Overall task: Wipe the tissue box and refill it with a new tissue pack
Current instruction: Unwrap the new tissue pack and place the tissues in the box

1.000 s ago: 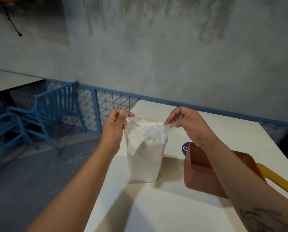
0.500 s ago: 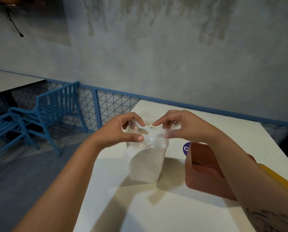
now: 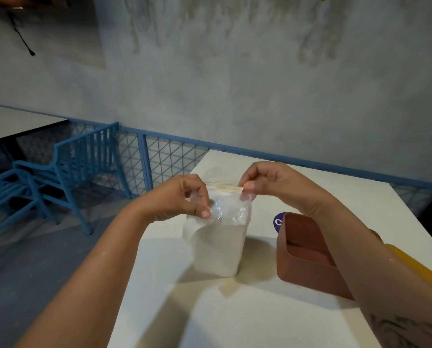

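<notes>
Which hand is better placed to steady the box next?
Likely the right hand: the box sits just right of the pack, on that side. The left hand pinches the wrap on the other side.

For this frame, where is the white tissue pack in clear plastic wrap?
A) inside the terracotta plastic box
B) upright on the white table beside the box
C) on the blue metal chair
B: the white tissue pack stands on the white table next to the terracotta box, left hand and right hand pinching its wrap.
</notes>
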Available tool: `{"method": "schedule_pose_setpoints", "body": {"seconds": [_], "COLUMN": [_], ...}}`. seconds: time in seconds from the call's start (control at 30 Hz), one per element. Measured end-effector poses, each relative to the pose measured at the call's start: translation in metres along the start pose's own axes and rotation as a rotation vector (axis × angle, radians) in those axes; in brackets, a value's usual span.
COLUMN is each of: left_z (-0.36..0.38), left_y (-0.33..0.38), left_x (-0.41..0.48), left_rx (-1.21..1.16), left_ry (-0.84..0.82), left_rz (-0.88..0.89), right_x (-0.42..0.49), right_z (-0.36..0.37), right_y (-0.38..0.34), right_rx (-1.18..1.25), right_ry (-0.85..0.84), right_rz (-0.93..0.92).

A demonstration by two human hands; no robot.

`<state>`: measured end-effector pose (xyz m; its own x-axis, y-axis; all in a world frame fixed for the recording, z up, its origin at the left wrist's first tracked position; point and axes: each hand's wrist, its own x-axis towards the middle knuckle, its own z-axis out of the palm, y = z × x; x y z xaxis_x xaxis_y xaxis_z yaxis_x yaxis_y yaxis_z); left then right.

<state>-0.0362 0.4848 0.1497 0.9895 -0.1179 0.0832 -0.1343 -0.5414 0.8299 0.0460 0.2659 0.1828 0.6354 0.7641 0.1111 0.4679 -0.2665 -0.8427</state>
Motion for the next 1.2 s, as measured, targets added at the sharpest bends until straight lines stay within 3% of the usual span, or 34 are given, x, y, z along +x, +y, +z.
{"method": "schedule_pose_setpoints", "body": {"seconds": [0.13, 0.2, 0.6, 0.77, 1.0, 1.2], "left_z": [0.014, 0.019, 0.010, 0.006, -0.002, -0.001], "left_y": [0.000, 0.001, -0.013, -0.010, 0.008, 0.010], "left_x": [0.009, 0.010, -0.009, -0.017, -0.023, -0.020], "left_rx": [-0.059, -0.112, -0.126, -0.030, 0.135, -0.008], "left_ry": [0.094, 0.099, 0.082, 0.118, 0.129, 0.218], "left_rz": [0.036, 0.065, 0.056, 0.020, 0.057, 0.133], "right_x": [-0.001, -0.003, -0.019, -0.023, -0.018, 0.013], "right_z": [0.008, 0.011, 0.005, 0.003, -0.007, 0.011], "right_y": [-0.018, -0.024, 0.008, 0.000, -0.020, -0.033], "right_rx": [-0.437, -0.533, -0.061, -0.267, -0.292, -0.658], "right_ry": [-0.033, -0.077, 0.100, 0.116, -0.021, -0.228], "right_rz": [0.037, 0.010, -0.040, -0.009, 0.041, 0.125]}}
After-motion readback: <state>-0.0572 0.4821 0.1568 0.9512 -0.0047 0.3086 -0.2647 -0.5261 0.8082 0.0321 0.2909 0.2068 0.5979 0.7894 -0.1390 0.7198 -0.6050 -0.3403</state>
